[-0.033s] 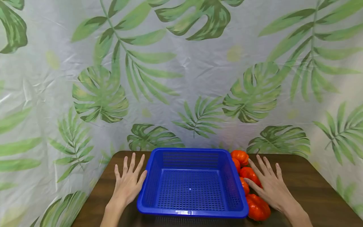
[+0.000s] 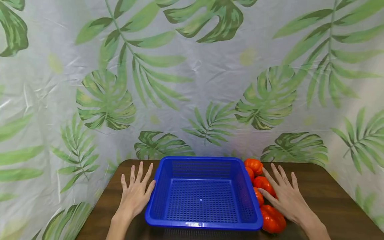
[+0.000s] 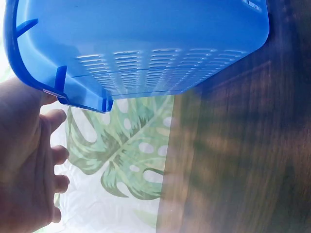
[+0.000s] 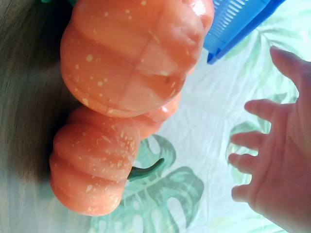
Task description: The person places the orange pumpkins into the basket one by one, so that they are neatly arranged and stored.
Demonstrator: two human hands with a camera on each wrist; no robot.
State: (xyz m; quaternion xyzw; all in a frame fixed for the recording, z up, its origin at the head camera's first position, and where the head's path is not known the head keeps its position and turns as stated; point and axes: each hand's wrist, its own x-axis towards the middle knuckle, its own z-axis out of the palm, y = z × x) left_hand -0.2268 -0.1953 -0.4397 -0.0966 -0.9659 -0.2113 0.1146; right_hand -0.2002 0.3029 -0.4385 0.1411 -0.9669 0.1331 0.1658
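Note:
A blue plastic basket (image 2: 204, 224) with slotted walls stands on the table, its perforated bottom bare. My left hand (image 2: 135, 196) is spread flat, fingers apart, at the basket's left side. Its thumb lies at the rim; whether it touches I cannot tell. Several orange-red pumpkins (image 2: 272, 218) line the basket's right side. Over and beside them my right hand (image 2: 288, 200) is spread with nothing in its grasp. In the right wrist view, a gap separates that hand (image 4: 282, 160) from a large speckled pumpkin (image 4: 131, 53) and a smaller pumpkin (image 4: 95, 165) with a green stem.
The dark wooden table (image 2: 318, 186) reaches back to a hanging sheet (image 2: 210, 83) printed with green leaves. Rounded corners end the table at the far left and far right. The basket's outer wall (image 3: 146, 29) rises from the tabletop beside my left hand.

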